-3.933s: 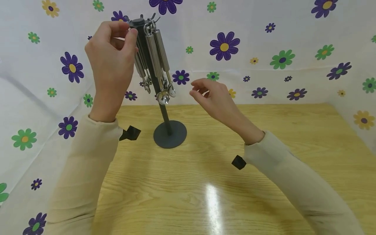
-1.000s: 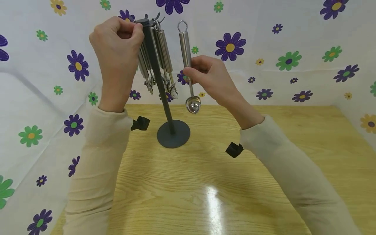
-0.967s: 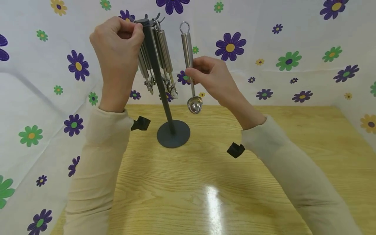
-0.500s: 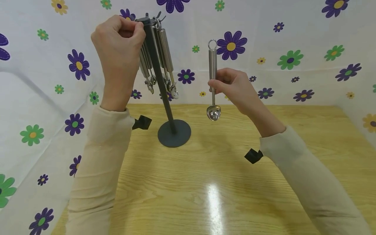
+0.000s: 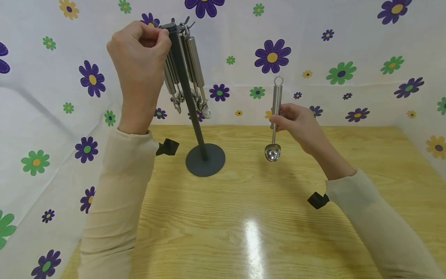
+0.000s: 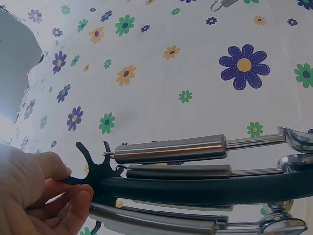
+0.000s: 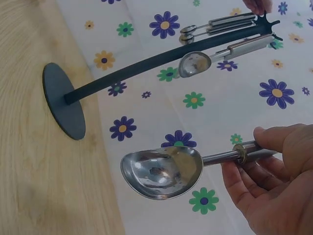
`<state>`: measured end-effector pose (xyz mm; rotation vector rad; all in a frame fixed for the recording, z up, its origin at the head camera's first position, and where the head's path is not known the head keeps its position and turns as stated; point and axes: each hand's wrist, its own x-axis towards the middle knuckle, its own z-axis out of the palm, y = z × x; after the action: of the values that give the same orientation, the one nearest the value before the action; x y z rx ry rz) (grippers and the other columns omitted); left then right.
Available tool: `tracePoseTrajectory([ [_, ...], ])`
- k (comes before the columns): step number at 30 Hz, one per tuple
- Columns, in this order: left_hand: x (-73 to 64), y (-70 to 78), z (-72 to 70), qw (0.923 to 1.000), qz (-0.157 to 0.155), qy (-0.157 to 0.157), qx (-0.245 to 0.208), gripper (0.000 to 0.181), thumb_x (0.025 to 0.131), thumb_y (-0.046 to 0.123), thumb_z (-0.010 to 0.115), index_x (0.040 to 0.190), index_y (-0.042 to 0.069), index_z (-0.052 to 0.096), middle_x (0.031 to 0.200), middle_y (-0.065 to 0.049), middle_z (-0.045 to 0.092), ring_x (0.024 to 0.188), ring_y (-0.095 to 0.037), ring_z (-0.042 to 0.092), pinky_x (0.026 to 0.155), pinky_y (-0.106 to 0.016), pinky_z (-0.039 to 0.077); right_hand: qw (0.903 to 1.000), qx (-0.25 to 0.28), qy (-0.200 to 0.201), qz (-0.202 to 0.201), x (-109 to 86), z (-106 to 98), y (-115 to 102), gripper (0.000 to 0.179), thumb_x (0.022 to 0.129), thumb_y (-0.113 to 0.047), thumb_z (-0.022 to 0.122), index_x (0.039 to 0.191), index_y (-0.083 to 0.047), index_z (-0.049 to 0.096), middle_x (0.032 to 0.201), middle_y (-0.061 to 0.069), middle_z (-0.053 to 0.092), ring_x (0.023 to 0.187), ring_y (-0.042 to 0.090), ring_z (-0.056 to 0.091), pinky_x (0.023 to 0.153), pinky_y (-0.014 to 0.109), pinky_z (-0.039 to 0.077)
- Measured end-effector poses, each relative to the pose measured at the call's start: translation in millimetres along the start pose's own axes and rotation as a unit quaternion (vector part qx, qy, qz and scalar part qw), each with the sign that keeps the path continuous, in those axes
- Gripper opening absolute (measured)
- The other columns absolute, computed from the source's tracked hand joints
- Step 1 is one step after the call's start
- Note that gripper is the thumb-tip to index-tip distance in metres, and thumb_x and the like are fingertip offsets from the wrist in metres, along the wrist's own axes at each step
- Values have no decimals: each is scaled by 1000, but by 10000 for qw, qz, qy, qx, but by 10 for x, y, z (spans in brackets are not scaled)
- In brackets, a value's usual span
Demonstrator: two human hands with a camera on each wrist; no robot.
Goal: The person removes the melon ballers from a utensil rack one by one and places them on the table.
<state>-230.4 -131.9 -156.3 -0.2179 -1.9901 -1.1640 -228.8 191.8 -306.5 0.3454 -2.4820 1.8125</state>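
Note:
A dark utensil stand [image 5: 205,164] with a round base and hooks at its top stands on the table, leaning in the head view. Several steel-handled utensils [image 5: 197,64] hang from it, rounded bowls downward. My left hand [image 5: 139,66] pinches one of the stand's hooks [image 6: 73,180] between thumb and fingers. Well right of the stand, my right hand [image 5: 301,124] holds a shiny ice cream scoop [image 5: 273,152] by the lower handle, above the table. That scoop is upright, ring at the top and bowl below. The right wrist view shows its hollow bowl [image 7: 161,174] close up.
The pale wooden table [image 5: 223,217] reaches back to a white cloth [image 5: 237,38] printed with flowers, which also covers the sides. Black wrist mounts [image 5: 318,200] stick out from both sleeves.
The right hand, bare beside the stand at first, later holds the scoop and has carried it right and down. The left hand has closed its pinch on the stand's top and stayed there.

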Motion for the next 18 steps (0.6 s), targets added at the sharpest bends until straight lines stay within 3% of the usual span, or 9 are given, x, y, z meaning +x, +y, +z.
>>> tracePoseTrajectory([
  [8,0,19,-5,10000,-34,-49,3,22,102,19,66,109,2,78,102,-6,72,83,-5,64,84,-19,54,9978,-255,-96,600,-150,-61,213,42,102,-28,69,129,2,63,106,4,73,87,17,73,103,46,52],
  [18,19,8,-35,9999,-158,0,5,21,101,19,67,108,3,79,100,-5,72,81,-4,64,83,-18,54,9962,-50,-359,788,-215,113,463,37,102,-24,69,123,6,65,105,15,72,85,17,71,83,31,60],
])
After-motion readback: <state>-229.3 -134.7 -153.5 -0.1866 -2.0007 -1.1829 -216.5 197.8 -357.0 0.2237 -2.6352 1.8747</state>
